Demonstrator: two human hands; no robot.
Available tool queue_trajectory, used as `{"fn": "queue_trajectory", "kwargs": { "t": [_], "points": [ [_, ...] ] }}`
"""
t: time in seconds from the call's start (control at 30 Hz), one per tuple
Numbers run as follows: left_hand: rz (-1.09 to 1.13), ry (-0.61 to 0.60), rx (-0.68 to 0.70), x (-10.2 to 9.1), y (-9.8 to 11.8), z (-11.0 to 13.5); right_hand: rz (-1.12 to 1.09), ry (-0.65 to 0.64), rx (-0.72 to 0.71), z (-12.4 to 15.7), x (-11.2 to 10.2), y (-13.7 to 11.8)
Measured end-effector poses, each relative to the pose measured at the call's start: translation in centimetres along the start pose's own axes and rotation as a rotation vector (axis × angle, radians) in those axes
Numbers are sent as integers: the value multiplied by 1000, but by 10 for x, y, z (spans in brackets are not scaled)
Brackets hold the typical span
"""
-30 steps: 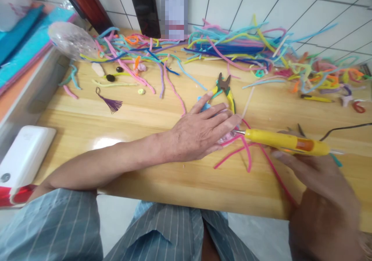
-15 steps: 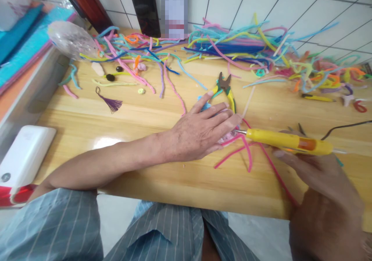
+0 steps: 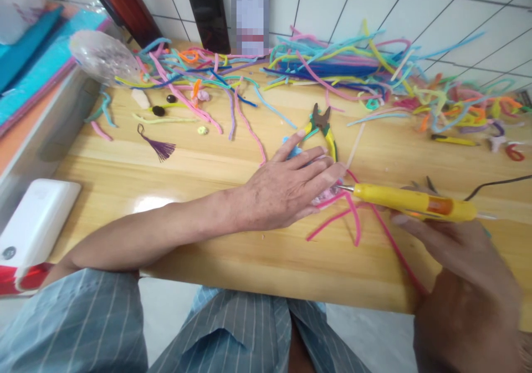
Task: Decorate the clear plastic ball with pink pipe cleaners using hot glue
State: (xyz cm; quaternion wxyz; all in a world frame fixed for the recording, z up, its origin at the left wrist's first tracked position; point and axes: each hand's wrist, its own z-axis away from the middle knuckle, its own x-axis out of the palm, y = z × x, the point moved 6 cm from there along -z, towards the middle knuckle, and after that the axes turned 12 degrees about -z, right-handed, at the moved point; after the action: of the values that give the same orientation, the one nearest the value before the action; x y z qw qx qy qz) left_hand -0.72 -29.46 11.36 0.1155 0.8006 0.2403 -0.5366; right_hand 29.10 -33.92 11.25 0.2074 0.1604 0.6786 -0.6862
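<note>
Under the left grip (image 3: pixel 286 191), whose pinch is hidden so I cannot tell, a fuzzy pale-pink piece (image 3: pixel 327 194) lies partly covered, apparently for steadiness; the right grip (image 3: pixel 455 254) clasps a yellow pen-shaped plastic tool (image 3: pixel 390 197), metal tip beside the piece.

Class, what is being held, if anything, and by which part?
The right hand holds the long yellow metal-tipped tool by its middle and rear. The left hand partly covers a pale pink piece; its grip cannot be told.

Place: small craft workspace
Table (image 3: pixel 199 165): pale wood, coloured pipe cleaners (image 3: pixel 328 69) along far edge
Wall (image 3: pixel 376 4): white tiles behind
</note>
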Motion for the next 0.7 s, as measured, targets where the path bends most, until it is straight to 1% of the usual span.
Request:
{"fn": "queue_trajectory", "kwargs": {
  "t": [0.07, 0.2, 0.33, 0.43, 0.7],
  "points": [
    [4, 4, 4, 0, 0, 0, -3, 14, -10, 0, -1, -1],
    [0, 27, 10, 0, 0, 1, -21, -9, -5, -2, 1, -2],
    [2, 26, 8, -1, -1, 1, -2, 10, 16, 0, -2, 2],
    [5, 22, 12, -1, -1, 1, -8, -10, -1, 2, -2, 3],
    [8, 17, 5, 0, -1, 1, 14, -22, -25, 0, 0, -5]
  ]
}}
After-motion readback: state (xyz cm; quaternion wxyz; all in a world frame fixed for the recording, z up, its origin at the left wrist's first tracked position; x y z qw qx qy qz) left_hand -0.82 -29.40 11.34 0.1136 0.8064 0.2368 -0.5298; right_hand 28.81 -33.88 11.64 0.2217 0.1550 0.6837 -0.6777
